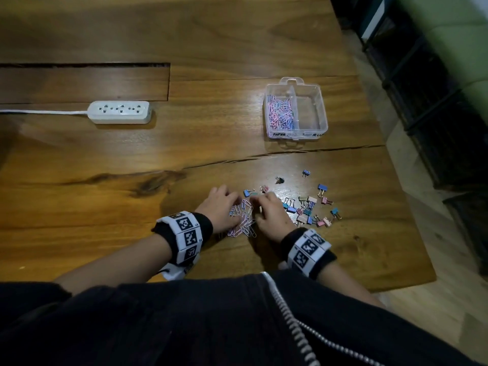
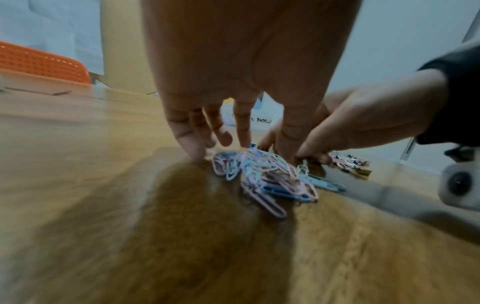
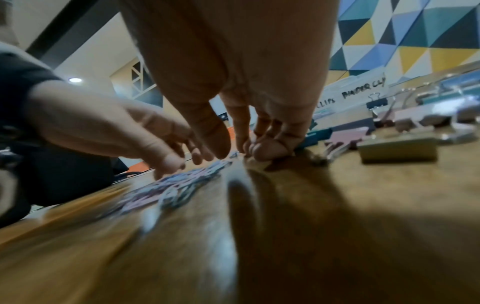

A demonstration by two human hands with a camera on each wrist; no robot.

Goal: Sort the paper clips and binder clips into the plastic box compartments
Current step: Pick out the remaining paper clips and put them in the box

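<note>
The loose paper clips (image 1: 242,219) are heaped on the wooden table (image 1: 105,165), flanked closely by both hands. The left hand (image 1: 220,206) is laid against the heap's left edge with fingers extended; the right hand (image 1: 269,215) is pressed at its right edge, fingers curled, though nothing is seen gripped. The plastic box (image 1: 297,109) lies well apart, ahead and rightward, nearer the right hand. The binder clips (image 1: 310,207) are scattered just right of that hand.
</note>
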